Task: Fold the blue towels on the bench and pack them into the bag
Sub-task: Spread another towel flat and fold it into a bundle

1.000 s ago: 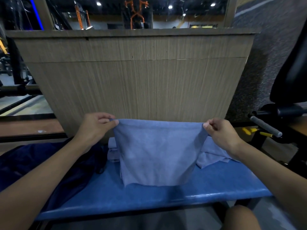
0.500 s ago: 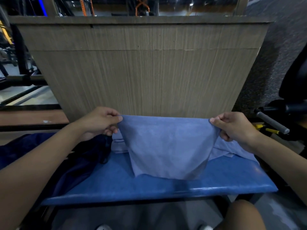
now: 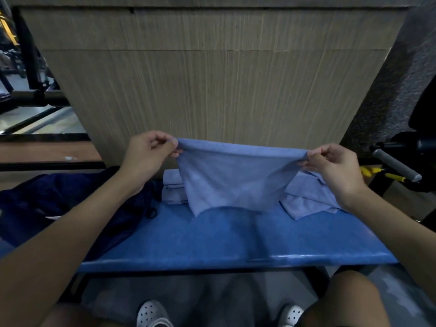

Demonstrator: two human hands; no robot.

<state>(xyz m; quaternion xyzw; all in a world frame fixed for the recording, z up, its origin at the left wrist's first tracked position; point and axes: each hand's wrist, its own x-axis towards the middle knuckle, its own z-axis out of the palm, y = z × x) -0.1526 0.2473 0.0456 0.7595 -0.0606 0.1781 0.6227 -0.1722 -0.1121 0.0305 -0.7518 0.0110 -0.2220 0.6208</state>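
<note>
I hold a light blue towel [image 3: 231, 178] stretched in the air above the blue bench [image 3: 236, 244]. My left hand [image 3: 146, 154] pinches its upper left corner and my right hand [image 3: 335, 164] pinches its upper right corner. The towel's lower edge hangs just above the bench top. Behind it on the left lies a small stack of folded blue towels [image 3: 172, 190]. A loose unfolded blue towel [image 3: 306, 199] lies on the bench under my right hand. A dark navy bag [image 3: 70, 204] lies slumped on the bench's left end, partly under my left forearm.
A wooden panel wall [image 3: 212, 90] rises right behind the bench. Gym equipment with a grey padded handle [image 3: 394, 164] and yellow parts stands at the right. Black metal bars [image 3: 35, 95] are at the left. My knees and white shoes [image 3: 151, 312] show below the bench's front edge.
The towel has risen off the bench and its lower edge swings forward and up. My hands have spread slightly wider. The camera has tilted down.
</note>
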